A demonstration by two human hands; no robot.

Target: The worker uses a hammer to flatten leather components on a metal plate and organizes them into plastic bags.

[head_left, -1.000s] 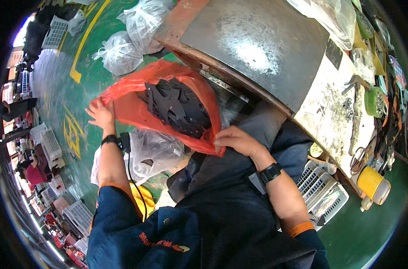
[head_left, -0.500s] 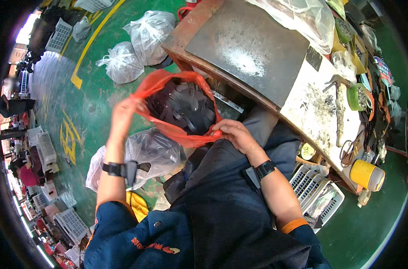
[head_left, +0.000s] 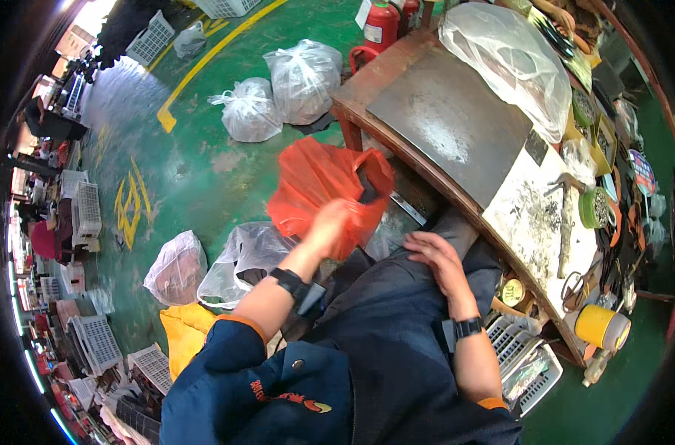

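A red plastic bag (head_left: 308, 182) hangs bunched in front of my legs, left of the workbench. My left hand (head_left: 330, 225), slightly blurred, is closed on the bag's near side. Through the mouth at the bag's right, a bit of dark material (head_left: 368, 185) shows; the rest of the contents is hidden. My right hand (head_left: 439, 256) is apart from the bag, above my thigh near the bench edge, its fingers stretched out and holding nothing. Just left of my left forearm, an open clear plastic bag (head_left: 237, 252) with something dark inside lies on the floor.
The workbench (head_left: 408, 167) on the right carries a dark metal plate (head_left: 448, 111), a hammer (head_left: 567, 215) and a yellow container (head_left: 600, 326). Tied bags (head_left: 304, 81) sit on the green floor ahead. Fire extinguishers (head_left: 382, 28) stand beyond the bench; a white crate (head_left: 534, 386) is at lower right.
My right hand has let go of the red bag's rim and drawn back to the right. My left hand has swung rightward, and the wide mouth has folded over, mostly covering the dark contents.
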